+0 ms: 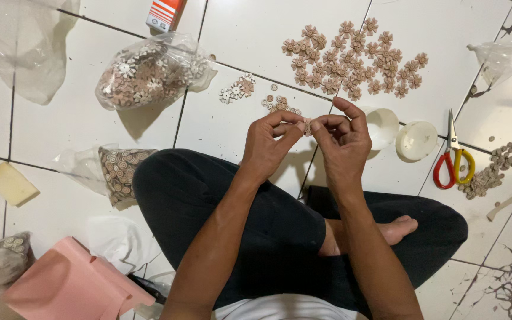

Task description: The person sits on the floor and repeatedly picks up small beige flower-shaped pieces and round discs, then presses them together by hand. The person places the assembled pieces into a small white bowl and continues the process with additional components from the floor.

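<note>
Small tan flower piece, likely light and delicate, pinched at its edges between left hand and right hand fingertips; finished flowers at twelve o'clock.

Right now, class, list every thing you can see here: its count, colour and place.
finished flowers: many, tan-pink, spread on floor, top centre
bag of flowers: one, clear, upper left
loose discs: several, tan, above the hands
bag of discs: one, clear, by the knee
scissors: one, red and yellow handles, right
white cups: two, beside the scissors
scrap pieces: pile, tan, far right
pink sheet: one, lower left
left hand; right hand: together pinching a small flower piece
</note>
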